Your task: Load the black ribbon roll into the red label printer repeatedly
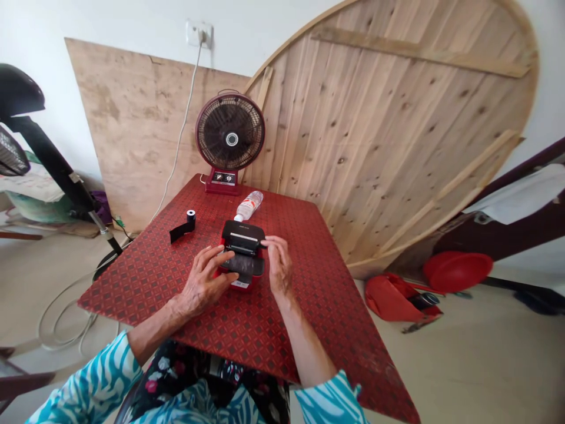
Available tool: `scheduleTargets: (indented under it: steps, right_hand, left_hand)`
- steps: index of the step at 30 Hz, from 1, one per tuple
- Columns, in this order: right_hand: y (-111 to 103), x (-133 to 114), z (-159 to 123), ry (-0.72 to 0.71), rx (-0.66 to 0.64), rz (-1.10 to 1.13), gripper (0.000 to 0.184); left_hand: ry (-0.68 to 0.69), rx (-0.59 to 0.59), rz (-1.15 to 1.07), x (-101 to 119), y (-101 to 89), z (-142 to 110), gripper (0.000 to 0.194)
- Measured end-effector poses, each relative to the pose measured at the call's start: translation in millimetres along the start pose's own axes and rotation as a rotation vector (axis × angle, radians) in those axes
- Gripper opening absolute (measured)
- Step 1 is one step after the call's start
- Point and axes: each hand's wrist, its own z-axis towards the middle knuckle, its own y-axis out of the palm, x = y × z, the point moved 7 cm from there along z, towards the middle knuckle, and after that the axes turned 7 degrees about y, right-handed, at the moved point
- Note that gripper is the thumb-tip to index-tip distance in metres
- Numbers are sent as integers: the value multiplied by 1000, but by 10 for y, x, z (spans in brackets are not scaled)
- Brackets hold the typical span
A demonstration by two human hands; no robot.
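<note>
A small red and black device (243,285), like a compact printer, lies on the table with its black lid (245,231) raised. A dark, shiny strip (242,266) covers its near part. My left hand (205,281) reaches in from the left, fingers stretched apart, with fingertips resting on the strip. At the lid's right edge, my right hand (279,265) has its bent fingertips closed on the rim; the thumb is partly hidden. Beyond the lid lies a clear plastic bottle (250,205) on its side. To the left stands a small roll (190,217) with a black strip unrolled from it.
The table (318,312) has a red patterned top. A dark red fan (231,134) stands at its far end, before a round wooden panel (375,118). A white cord (182,121) runs down from a wall socket. A red bag (397,299) lies on the floor at right.
</note>
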Motion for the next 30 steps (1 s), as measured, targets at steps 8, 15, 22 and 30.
scheduleTargets:
  steps: [8,15,22,30]
  right_hand:
    - [23,185,-295,49,50,-1,29]
    - [32,277,-239,218,88,71,30]
    - [123,380,-205,479,68,295,41]
    - [238,443,-191,582,36,300,54]
  left_hand:
    - [-233,69,-296,-206,-29,32,15]
    - [-1195,253,-903,-891,478,-117,48]
    - [-1475,283,-1222,-850,750,-172,70]
    - [-1416,323,-1282,-813,822,-195,71]
